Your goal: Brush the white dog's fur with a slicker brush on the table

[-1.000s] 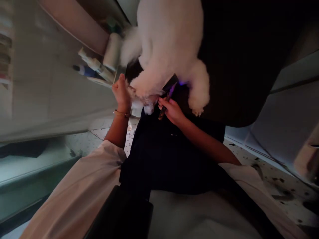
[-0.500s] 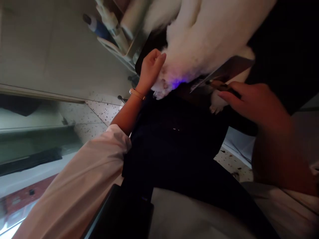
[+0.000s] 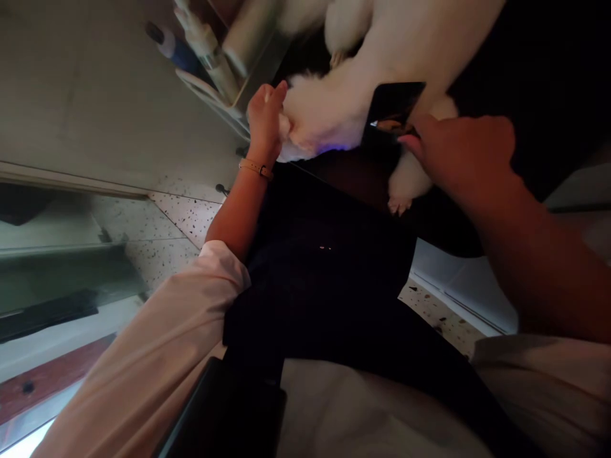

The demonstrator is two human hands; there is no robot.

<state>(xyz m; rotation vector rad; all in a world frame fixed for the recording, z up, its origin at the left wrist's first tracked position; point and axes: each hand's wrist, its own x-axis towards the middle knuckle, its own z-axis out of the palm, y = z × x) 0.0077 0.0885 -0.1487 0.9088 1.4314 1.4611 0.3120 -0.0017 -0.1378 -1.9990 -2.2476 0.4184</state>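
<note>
A white, fluffy animal, seemingly a dog, fills the top of the head view on a dark surface. My left hand is closed around the end of one of its legs, which is stretched towards the left. In my right hand is a slicker brush with a flat, dark rectangular head and a brownish handle. The brush head lies against or just above the fur beside that leg; its bristles cannot be made out. Below the brush hangs another paw. A purple light spot falls on the fur.
At the upper left, a white rack holds a pump bottle, a blue bottle and a pale cylinder. My dark apron is close below the animal. Speckled floor shows on both sides.
My left hand has shifted left and slightly up, and the leg is now more stretched out. My right hand has moved left and up, turning the brush so its flat head faces the view.
</note>
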